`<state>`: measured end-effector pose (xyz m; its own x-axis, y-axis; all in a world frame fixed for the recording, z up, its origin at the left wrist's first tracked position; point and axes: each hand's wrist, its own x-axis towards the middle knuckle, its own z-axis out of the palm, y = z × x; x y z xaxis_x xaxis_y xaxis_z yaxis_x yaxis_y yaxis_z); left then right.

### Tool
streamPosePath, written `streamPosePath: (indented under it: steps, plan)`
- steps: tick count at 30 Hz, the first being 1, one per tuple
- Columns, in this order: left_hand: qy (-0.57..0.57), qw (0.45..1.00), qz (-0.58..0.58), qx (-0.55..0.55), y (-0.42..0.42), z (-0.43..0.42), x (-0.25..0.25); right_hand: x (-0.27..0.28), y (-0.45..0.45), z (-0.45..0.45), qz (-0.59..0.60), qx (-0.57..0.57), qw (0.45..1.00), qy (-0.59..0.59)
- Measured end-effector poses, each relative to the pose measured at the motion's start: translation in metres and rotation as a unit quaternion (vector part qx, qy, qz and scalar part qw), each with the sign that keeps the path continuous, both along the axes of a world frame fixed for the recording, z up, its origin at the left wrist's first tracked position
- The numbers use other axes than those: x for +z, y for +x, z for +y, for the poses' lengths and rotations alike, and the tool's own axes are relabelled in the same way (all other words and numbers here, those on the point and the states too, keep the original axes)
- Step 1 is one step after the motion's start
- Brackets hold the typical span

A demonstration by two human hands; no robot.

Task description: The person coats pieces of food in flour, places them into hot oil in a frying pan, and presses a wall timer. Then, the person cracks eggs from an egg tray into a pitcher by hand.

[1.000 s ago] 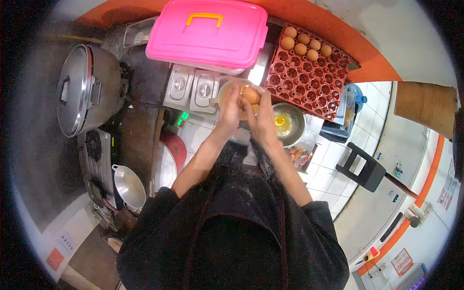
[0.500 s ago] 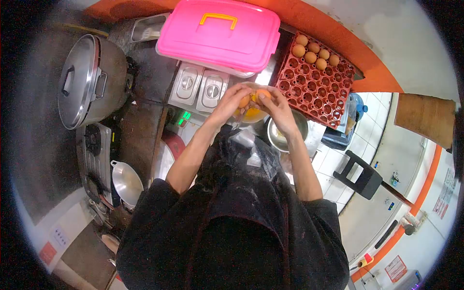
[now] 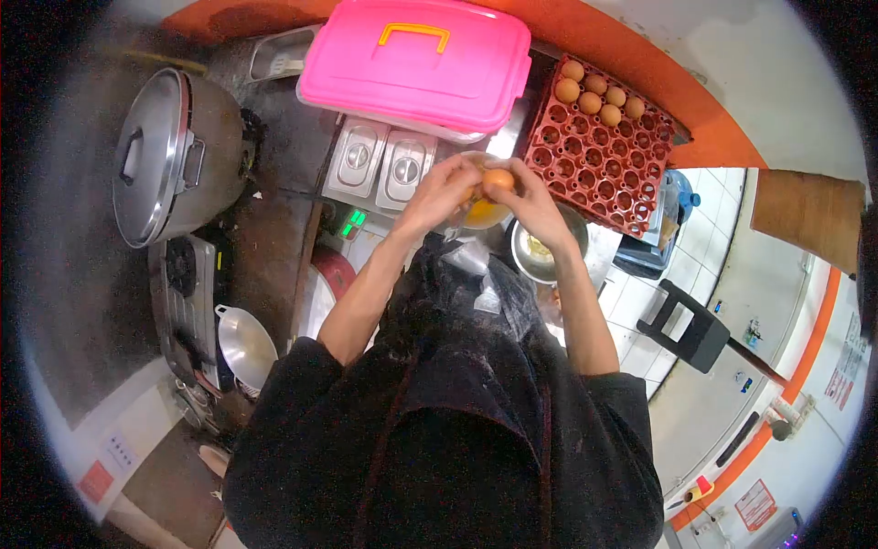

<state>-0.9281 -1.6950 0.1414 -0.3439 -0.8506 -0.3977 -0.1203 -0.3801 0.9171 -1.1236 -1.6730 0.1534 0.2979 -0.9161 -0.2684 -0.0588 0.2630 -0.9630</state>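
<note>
My right hand point(image 3: 532, 196) is closed on a brown eggshell point(image 3: 498, 178). My left hand point(image 3: 446, 190) is closed beside it, fingers around another piece of shell that is mostly hidden. Both hands are held together above a bowl point(image 3: 498, 218) with yellow egg in it. Under my right forearm stands a round metal pot point(image 3: 578, 234) with pale scraps inside, perhaps shells. Beyond my right hand lies a red egg tray point(image 3: 594, 165), with several brown eggs point(image 3: 567, 91) at its far end and bare hollows elsewhere.
A pink lidded box point(image 3: 412, 73) stands ahead, with two lidded steel containers point(image 3: 402, 171) in front of it. A scale with a green display point(image 3: 352, 223) sits left of my hands. Farther left are a large lidded pot point(image 3: 174, 165), a stove point(image 3: 189, 293) and a wok point(image 3: 245, 346).
My hands have drawn closer together, and the shell pieces that were apart with yolk between them are now nearly touching. The view has shifted slightly.
</note>
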Motion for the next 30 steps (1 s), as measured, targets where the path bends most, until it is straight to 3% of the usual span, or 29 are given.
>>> streamPosePath:
  steps: [1,2,3,4,6,8,14,16,18,19,20,22,23,27,30]
  plan:
    - [-0.004,0.999,-0.028,-0.023,-0.008,0.004,0.011,-0.01,-0.006,0.008,-0.002,-0.007,1.0,0.001]
    - [-0.007,0.997,-0.055,-0.048,-0.019,0.011,0.018,-0.019,-0.015,0.022,-0.108,-0.04,0.992,0.058]
    - [-0.096,0.994,-0.026,-0.038,-0.036,0.023,0.02,-0.023,-0.027,0.036,-0.212,-0.074,0.968,0.111]
    - [-0.092,0.994,-0.021,-0.051,-0.053,0.033,0.024,-0.021,-0.042,0.054,-0.21,-0.089,0.967,0.112]
    - [-0.134,0.972,-0.05,-0.184,-0.086,0.049,0.035,-0.013,-0.074,0.1,-0.233,-0.165,0.947,0.148]
    - [-0.088,0.958,0.016,-0.271,-0.12,0.069,0.046,-0.008,-0.109,0.151,-0.221,-0.238,0.932,0.163]
    - [-0.079,0.919,-0.059,-0.382,-0.187,0.101,0.005,-0.067,-0.2,0.254,-0.046,-0.336,0.898,0.279]
    - [-0.054,0.923,-0.028,-0.38,-0.183,0.096,0.003,-0.14,-0.243,0.287,0.274,-0.344,0.841,0.314]
    - [-0.102,0.938,0.0,-0.332,-0.174,0.09,-0.006,-0.189,-0.288,0.304,0.287,-0.419,0.834,0.214]
    - [-0.106,0.95,-0.011,-0.295,-0.167,0.085,-0.001,-0.129,-0.27,0.266,0.254,-0.447,0.827,0.228]
    - [-0.107,0.949,-0.012,-0.296,-0.159,0.079,0.003,-0.115,-0.282,0.253,0.295,-0.392,0.85,0.193]
    - [-0.063,0.974,0.018,-0.219,-0.145,0.063,0.008,-0.091,-0.286,0.207,0.362,-0.398,0.842,0.033]
    - [-0.065,0.975,0.017,-0.214,-0.138,0.057,0.008,-0.056,-0.27,0.171,0.306,-0.404,0.862,-0.014]
    - [0.053,0.993,0.058,-0.085,-0.111,0.036,0.022,0.015,-0.216,0.049,0.373,-0.335,0.86,-0.091]
    - [0.086,0.994,0.061,-0.002,-0.083,0.027,0.018,0.007,-0.183,-0.028,0.43,-0.213,0.842,-0.247]
